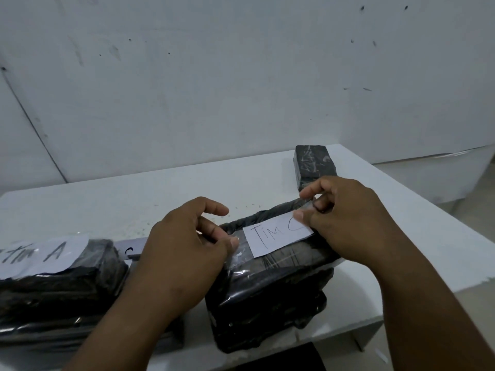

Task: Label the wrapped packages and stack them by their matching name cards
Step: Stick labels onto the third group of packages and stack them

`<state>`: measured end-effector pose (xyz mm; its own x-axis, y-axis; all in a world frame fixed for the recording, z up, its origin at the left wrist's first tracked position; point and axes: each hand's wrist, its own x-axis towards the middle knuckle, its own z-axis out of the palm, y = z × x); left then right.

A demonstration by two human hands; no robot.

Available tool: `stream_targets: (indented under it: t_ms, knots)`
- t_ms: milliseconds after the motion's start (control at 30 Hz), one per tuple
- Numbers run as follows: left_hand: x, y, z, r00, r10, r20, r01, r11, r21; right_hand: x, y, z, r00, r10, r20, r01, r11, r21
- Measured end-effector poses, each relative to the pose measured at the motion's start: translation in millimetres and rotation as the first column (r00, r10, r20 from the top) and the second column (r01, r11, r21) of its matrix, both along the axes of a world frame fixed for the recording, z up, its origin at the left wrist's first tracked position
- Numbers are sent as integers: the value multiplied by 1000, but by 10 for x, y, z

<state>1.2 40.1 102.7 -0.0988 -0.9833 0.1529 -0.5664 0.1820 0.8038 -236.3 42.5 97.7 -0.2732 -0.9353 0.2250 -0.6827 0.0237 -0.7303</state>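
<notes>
Pinching clear tape (308, 207) at the "Tim C" label (278, 234), right hand (345, 223) worked atop the black package stack (267, 290) near the bench (134, 204) front-right edge; left hand (184, 253) fingers pressed tape's other end. Bare bench lay behind.

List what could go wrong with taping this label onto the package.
1. The paper label sits askew on the black wrapped package; taped as it lies, it may end up crooked.
2. The right hand pinches clear tape over the label's right end, where the thumb hides the last letter; wrinkled tape there could blur the name.
3. The left hand presses only the tape's left end, so the glossy wrap may let the label slide.
</notes>
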Motion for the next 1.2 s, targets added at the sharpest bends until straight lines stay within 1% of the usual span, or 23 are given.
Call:
stream_targets:
  t_ms: [200, 533, 700, 800, 967, 1033, 1100, 1133, 1200]
  knots:
    - [-31, -16, -14, 1000, 10, 26, -11, 1000, 17, 3, -9, -25, 1000, -24, -16, 24, 1000, 12]
    - [-32, -22, -19, 998, 13, 67, -16, 999, 37, 23, -5, -58, 999, -51, 4, 51, 998, 20]
    - [-49, 5, -10, 992, 58, 110, -61, 998, 19, 41, -5, -74, 997, -78, 4, 78, 997, 10]
    - [-62, 34, -7, 984, 104, 144, -102, 995, -19, 50, 10, -87, 996, -87, 24, 87, 996, 3]
    - [-35, 68, 53, 944, 165, 287, -152, 986, -67, 39, 20, -126, 993, -116, 17, 117, 993, -11]
    - [-11, 56, 60, 927, 165, 337, -150, 986, -70, 21, 28, -148, 989, -145, 4, 146, 989, -26]
    - [0, 47, 29, 909, 138, 393, -112, 990, -90, 15, 46, -171, 982, -185, -47, 180, 980, -87]
    - [-5, 56, 6, 904, 127, 408, -84, 989, -122, 30, 67, -178, 977, -200, -70, 189, 972, -137]
    - [-27, 85, -36, 908, 120, 402, -4, 960, -279, 105, 143, -175, 973, -201, -111, 171, 956, -237]
